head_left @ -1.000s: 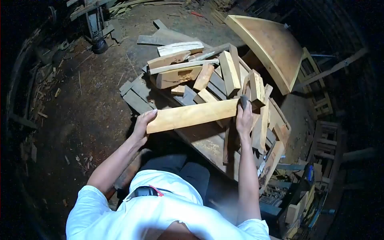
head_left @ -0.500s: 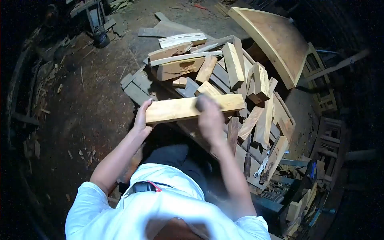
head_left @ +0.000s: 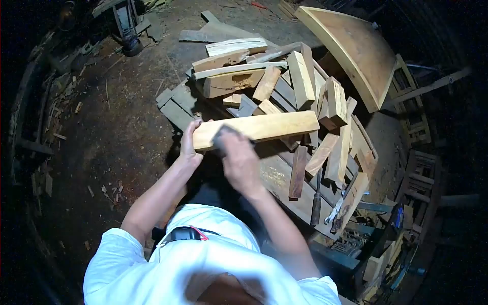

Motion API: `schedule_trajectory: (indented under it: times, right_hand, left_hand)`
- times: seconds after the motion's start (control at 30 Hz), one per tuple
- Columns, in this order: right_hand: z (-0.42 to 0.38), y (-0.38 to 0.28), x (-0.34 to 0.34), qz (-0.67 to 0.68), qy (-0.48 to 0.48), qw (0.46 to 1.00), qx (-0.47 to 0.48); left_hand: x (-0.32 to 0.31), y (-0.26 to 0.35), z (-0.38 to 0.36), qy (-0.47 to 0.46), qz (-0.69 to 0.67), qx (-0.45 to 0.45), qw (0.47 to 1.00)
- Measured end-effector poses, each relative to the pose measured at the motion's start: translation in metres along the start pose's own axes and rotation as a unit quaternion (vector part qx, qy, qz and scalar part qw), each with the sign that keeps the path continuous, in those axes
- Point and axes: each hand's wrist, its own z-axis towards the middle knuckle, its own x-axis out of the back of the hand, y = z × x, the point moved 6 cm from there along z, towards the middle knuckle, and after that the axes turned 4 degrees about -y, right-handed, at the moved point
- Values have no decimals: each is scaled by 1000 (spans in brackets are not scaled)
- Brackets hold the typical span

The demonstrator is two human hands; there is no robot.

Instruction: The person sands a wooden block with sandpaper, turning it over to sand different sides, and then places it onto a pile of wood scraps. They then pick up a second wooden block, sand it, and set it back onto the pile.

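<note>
The plank (head_left: 264, 128) is pale yellow wood, flat and smooth, with squared ends; its long axis runs nearly level, left to right, the right end tilted slightly up; it is held above the near edge of the table (head_left: 277, 175); the left hand (head_left: 189, 147) has its grip clasped on the left end; the right hand (head_left: 239, 160) presses a small dark pad on its face, grip clenched; behind it lies a heap of offcuts (head_left: 264, 81); a curved board (head_left: 351, 51) leans at the far right corner.
</note>
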Motion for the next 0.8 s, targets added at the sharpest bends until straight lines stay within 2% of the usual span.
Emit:
schedule_trajectory:
  times: [0.03,0.07,0.13,0.17,0.23,0.3,0.33,0.37,0.4,0.43,0.47,0.5,0.57,0.63,0.67,0.7,0.73,0.77,0.8]
  right_hand:
    - [1,23,15,-4,-2,1000,-29]
    - [1,47,38,-84,26,995,-55]
    - [-13,127,78,-137,73,973,-169]
    - [-18,162,97,-94,104,958,-249]
    - [-32,206,110,-135,98,917,-363]
    - [-23,188,92,-173,115,942,-263]
    - [-22,168,74,-81,78,957,-269]
    - [-5,121,58,-59,39,960,-272]
    - [-5,80,33,-112,90,984,-109]
    - [5,39,19,-25,14,996,-90]
    - [5,6,2,-23,49,998,-12]
    - [-1,-8,-22,8,16,1000,-9]
    - [-7,-29,-34,-4,6,999,40]
    - [-8,-4,-16,6,-20,1000,12]
    - [0,10,8,11,-46,998,-50]
    - [0,32,30,-27,-20,996,-88]
    - [-4,60,50,-91,68,990,-85]
    - [-17,97,65,-124,67,973,-185]
    - [-29,133,75,-140,89,966,-201]
  left_hand:
    - [-13,4,-9,14,-9,-1,1000]
    - [-14,4,-7,12,0,-2,1000]
    - [-14,7,-4,-1,16,-18,1000]
    - [-14,6,-3,3,9,-17,1000]
    - [-26,12,-15,12,28,-38,999]
    - [-19,16,-16,20,10,-27,999]
    - [-21,12,-13,18,-5,-4,1000]
    - [-21,15,-15,4,4,9,1000]
    - [-12,13,-11,-9,-2,19,1000]
    - [-4,9,-7,-22,-6,33,999]
    - [-2,8,-9,-7,-9,28,1000]
    - [-1,8,-13,9,-11,23,1000]
    - [-5,7,-20,-26,38,68,997]
    - [5,5,-14,-26,-38,84,995]
    - [1,8,-20,-21,-53,84,995]
    - [-2,11,-24,16,-37,75,996]
    - [8,7,-16,22,-40,72,996]
    - [16,2,-7,24,-41,70,996]
    - [11,3,-14,59,-45,69,995]
